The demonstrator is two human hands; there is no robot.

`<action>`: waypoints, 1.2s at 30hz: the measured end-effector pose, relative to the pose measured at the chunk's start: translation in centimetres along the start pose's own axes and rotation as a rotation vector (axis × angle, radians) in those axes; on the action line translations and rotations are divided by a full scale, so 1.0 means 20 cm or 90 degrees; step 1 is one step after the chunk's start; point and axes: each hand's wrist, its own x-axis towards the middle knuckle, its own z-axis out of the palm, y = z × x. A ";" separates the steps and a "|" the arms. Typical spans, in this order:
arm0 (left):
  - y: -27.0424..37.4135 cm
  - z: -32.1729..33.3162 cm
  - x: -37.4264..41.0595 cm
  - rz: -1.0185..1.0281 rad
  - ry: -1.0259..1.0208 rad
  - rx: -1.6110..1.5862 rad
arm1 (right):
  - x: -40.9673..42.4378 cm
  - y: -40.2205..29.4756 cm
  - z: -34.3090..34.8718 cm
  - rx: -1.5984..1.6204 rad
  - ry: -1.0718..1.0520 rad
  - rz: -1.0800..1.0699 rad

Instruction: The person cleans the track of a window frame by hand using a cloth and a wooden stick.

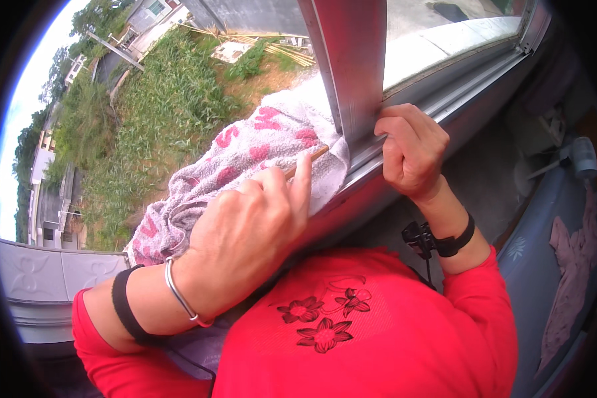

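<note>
My left hand holds a thin wooden stick, its tip pointing up and right past the index finger. Beneath the stick lies a white towel with pink patterns, bunched over the window sill and reaching the metal track. My right hand has its fingers curled against the foot of the metal window sash, just above the lower track. Whether anything is inside those fingers is hidden. The towel's right edge meets the sash's lower left corner.
Beyond the window are green plants, a grey wall and bamboo poles. White relief tiles line the lower left. On the right, a blue surface bears a pink cloth. A black device is strapped to my right wrist.
</note>
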 end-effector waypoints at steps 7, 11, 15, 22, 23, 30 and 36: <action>0.07 -0.05 -0.13 -0.020 -0.108 0.183 | 0.01 -0.02 -0.01 0.000 -0.045 0.021; -0.02 -0.10 -0.27 -0.045 -0.172 0.085 | 0.03 -0.03 -0.01 -0.004 -0.059 0.043; -0.05 -0.01 -0.29 -0.034 -0.079 -0.059 | 0.04 -0.03 -0.01 -0.011 -0.054 0.040; 0.02 0.12 -0.11 -0.023 0.051 0.009 | 0.05 -0.04 -0.01 -0.005 -0.065 0.049; 0.03 0.12 -0.07 -0.027 0.062 0.026 | 0.05 -0.04 -0.01 -0.006 -0.068 0.051; 0.05 0.03 -0.10 -0.026 -0.050 0.103 | 0.03 -0.04 -0.04 -0.020 -0.094 0.078; 0.01 0.01 -0.25 -0.053 -0.082 -0.025 | 0.01 -0.22 -0.04 0.092 -0.055 -0.046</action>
